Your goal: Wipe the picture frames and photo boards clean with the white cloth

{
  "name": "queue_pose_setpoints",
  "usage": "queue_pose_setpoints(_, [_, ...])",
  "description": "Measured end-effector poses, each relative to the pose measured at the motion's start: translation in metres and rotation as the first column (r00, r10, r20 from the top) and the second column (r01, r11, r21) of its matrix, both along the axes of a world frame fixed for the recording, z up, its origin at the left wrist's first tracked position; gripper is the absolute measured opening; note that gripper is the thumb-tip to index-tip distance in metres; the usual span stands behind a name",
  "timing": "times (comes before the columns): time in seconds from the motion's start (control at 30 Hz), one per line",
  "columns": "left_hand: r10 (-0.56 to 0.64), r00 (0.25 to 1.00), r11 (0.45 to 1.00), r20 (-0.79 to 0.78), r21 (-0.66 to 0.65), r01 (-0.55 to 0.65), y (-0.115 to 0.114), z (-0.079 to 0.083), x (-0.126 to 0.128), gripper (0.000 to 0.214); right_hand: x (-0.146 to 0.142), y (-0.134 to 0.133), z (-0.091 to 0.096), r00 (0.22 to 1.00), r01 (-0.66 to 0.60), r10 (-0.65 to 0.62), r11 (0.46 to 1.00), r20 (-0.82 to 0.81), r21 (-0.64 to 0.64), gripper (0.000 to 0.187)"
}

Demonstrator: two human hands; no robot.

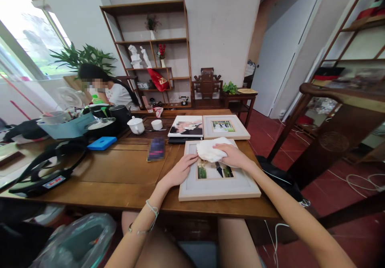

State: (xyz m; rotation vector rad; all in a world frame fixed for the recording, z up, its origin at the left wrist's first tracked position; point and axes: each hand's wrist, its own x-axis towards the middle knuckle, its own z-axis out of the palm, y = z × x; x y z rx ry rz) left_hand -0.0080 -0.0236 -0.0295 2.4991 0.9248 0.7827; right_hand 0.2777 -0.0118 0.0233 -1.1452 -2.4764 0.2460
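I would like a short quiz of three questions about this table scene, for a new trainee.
1. True or false: the right hand presses a white cloth onto the nearest picture frame.
2. Where does the left hand rest? A) on the blue box B) on the left edge of the nearest picture frame C) on the white teapot
3. How many picture frames lie on the wooden table in all?

Key: 1 true; 2 B; 3 three: the nearest one and two beyond it.
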Motion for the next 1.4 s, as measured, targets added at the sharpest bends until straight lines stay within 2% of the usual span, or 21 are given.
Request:
queue_pose_setpoints(0.13, [0.005,1.0,1.0,0.012,-0.004,-0.005,0.001,-0.002,0.001,0.059,-0.003,-0.001,-0.004,0.999,0.037,-0.038,0.997,0.009,0.074,0.063])
queue_pose_setpoints(0.23, [0.014,1.0,1.0,0.009,-0.012,-0.013,0.0,-0.003,0.001,0.058,-0.001,-0.009,-0.003,0.992,0.12,-0.124,0.981,0.014,0.153,0.061])
queue_pose_setpoints(0.37, [0.011,1.0,1.0,0.019,-0.015,-0.011,-0.001,-0.002,0.002,0.058,0.01,-0.012,0.003,0.944,0.329,-0.32,0.906,-0.077,0.268,0.06])
queue_pose_setpoints(0.43, [0.009,1.0,1.0,0.025,-0.007,-0.009,0.0,-0.003,0.001,0.057,0.013,-0.012,0.006,0.931,0.358,-0.362,0.873,-0.052,0.332,0.057])
queue_pose_setpoints(0.47, [0.005,1.0,1.0,0.026,-0.001,-0.005,0.0,-0.003,0.001,0.058,0.013,-0.011,0.006,0.93,0.345,-0.367,0.875,0.002,0.339,0.056])
queue_pose_setpoints(0.6, [-0.021,0.999,1.0,0.03,0.022,0.021,0.002,-0.004,0.0,0.059,0.005,-0.009,0.007,0.912,0.272,-0.319,0.941,0.257,0.201,0.048])
queue_pose_setpoints(0.7, [-0.015,0.999,1.0,0.033,0.027,0.014,0.002,-0.004,0.0,0.058,-0.002,-0.016,0.013,0.916,0.231,-0.255,0.967,0.309,0.112,0.037])
queue_pose_setpoints(0.77, [-0.005,0.999,1.0,0.036,0.03,0.004,0.002,-0.004,0.001,0.058,-0.01,-0.035,0.02,0.923,0.192,-0.203,0.979,0.326,0.065,0.029])
queue_pose_setpoints(0.83, [0.002,0.999,0.999,0.042,0.032,-0.004,0.001,-0.004,0.002,0.058,-0.02,-0.064,0.027,0.935,0.123,-0.12,0.992,0.334,0.012,0.026])
queue_pose_setpoints(0.93, [0.013,0.999,1.0,0.05,0.026,-0.014,-0.001,-0.004,0.004,0.055,-0.037,-0.11,0.031,0.947,-0.014,0.028,0.999,0.321,-0.046,0.029])
queue_pose_setpoints(1.0, [0.024,0.998,1.0,0.052,0.017,-0.025,-0.001,-0.004,0.005,0.052,-0.043,-0.124,0.027,0.952,-0.057,0.068,0.997,0.298,-0.047,0.033])
queue_pose_setpoints(1.1, [0.038,0.998,0.999,0.058,0.014,-0.039,0.0,-0.005,0.005,0.052,-0.037,-0.107,0.018,0.954,-0.001,0.003,1.0,0.3,-0.006,0.045])
queue_pose_setpoints(1.2, [0.025,0.998,0.999,0.058,0.019,-0.026,0.001,-0.005,0.004,0.057,-0.023,-0.069,0.013,0.901,0.178,-0.191,0.982,0.389,0.07,0.059])
queue_pose_setpoints(1.3, [0.019,0.998,1.0,0.06,0.017,-0.02,0.002,-0.006,0.004,0.058,-0.021,-0.046,0.017,0.851,0.289,-0.311,0.95,0.422,0.117,0.051])
queue_pose_setpoints(1.4, [0.025,0.996,1.0,0.087,0.012,-0.027,0.002,-0.007,0.004,0.051,-0.041,-0.054,0.023,0.851,0.289,-0.312,0.95,0.422,0.118,0.039])
